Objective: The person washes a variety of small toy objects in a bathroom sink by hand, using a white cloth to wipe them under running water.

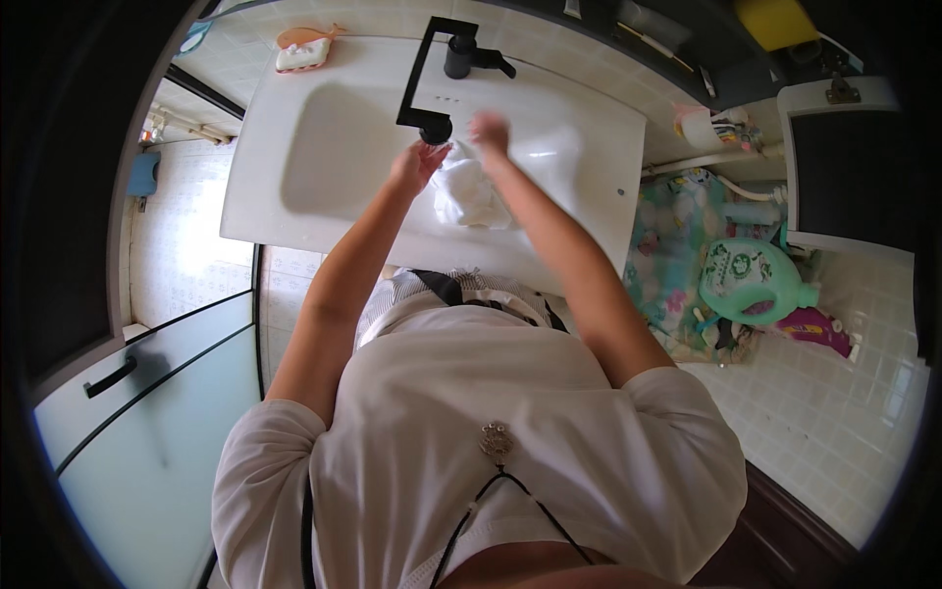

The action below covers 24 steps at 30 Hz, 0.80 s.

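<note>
Head view, looking straight down over the person's chest at a white sink (324,211). Far left, a frosted glass door (147,402) with a black handle stands beside the sink. On the sink's back left corner sits an orange fish-shaped soap dish (304,47) with a white bar in it. A black tap (439,74) arches over the basin, its spout ending just above the hands.

Left hand (417,165) sits right under the spout, fingers curled inward against the left edge of a white cloth (469,194); it appears to grip the fabric, though blur hides the fingertips. The cloth lies bunched in the basin between the two hands, below the spout and toward the front rim. Right hand (489,135) is at the cloth's upper right, blurred by motion, so whether its fingers pinch the cloth or merely press it I cannot tell.

Right of the sink, on the floor, a patterned cloth heap (677,245) lies beside a green detergent jug (751,283) resting on its side.

Risks, as I judge them: the hands work close to the spout, so a knuckle could knock it; vigorous rubbing near the front rim could throw water onto the person's shirt (491,432) or the tiled floor (834,412), making it slippery.
</note>
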Motion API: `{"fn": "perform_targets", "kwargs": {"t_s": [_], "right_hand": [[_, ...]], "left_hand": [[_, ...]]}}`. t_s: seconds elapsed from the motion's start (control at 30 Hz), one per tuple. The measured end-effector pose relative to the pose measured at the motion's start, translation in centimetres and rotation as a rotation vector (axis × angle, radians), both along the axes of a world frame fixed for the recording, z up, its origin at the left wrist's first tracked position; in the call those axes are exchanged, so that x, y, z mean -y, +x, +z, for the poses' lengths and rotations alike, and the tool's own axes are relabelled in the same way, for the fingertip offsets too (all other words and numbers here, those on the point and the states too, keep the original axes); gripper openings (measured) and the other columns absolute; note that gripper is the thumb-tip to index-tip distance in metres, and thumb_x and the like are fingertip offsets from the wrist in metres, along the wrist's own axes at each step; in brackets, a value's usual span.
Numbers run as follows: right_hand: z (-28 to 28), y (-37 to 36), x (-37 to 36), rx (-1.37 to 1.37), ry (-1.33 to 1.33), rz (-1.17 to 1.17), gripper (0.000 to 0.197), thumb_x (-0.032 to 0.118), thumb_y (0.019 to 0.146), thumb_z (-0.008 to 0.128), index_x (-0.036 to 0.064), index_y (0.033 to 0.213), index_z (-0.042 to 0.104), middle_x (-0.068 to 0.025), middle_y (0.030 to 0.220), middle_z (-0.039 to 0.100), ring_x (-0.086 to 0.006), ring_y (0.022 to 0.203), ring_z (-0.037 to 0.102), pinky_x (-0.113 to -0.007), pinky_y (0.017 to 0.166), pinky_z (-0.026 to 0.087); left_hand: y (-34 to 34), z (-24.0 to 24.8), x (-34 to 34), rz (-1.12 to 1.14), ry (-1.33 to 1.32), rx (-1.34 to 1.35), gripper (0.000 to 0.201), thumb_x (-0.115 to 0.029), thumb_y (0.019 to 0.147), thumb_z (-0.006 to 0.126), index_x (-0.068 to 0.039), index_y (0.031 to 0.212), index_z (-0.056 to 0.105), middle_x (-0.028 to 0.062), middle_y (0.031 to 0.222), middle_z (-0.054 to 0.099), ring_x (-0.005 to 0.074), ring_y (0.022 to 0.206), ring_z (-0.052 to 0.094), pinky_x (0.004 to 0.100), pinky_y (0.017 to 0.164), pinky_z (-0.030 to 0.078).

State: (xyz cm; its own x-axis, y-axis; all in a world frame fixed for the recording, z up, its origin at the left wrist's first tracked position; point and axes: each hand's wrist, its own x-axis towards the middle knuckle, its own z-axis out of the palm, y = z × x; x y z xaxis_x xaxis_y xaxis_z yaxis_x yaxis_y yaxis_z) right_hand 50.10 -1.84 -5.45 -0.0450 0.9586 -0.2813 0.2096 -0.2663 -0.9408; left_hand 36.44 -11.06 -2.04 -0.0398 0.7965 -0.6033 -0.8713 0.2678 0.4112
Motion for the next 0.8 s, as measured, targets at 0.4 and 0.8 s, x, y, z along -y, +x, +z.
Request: {"fn": "perform_targets", "kwargs": {"t_s": [0.4,0.8], "right_hand": [[0.2,-6.1,6.6,-0.296,-0.33,0.132,0.042,0.037,0.093,0.029,0.0035,0.113,0.048,-0.0141,0.115,0.052,-0.0223,0.104,0.049,-0.035,0.09,0.038],[4.2,-6.8,7.1,-0.206,-0.316,0.179,0.035,0.034,0.088,0.045,0.0026,0.094,0.059,-0.0093,0.092,0.06,-0.0148,0.084,0.054,-0.031,0.073,0.043]], "left_hand": [[0.9,-1.5,1.9,-0.179,0.143,-0.124,0.036,-0.025,0.093,0.034,-0.001,0.117,0.047,0.0091,0.118,0.052,0.0198,0.114,0.045,0.0332,0.1,0.031],[-1.6,-3.1,1.4,-0.233,0.074,-0.333,0.032,-0.026,0.09,0.04,-0.001,0.1,0.057,0.0065,0.097,0.059,0.0169,0.095,0.052,0.0288,0.087,0.038]]}}
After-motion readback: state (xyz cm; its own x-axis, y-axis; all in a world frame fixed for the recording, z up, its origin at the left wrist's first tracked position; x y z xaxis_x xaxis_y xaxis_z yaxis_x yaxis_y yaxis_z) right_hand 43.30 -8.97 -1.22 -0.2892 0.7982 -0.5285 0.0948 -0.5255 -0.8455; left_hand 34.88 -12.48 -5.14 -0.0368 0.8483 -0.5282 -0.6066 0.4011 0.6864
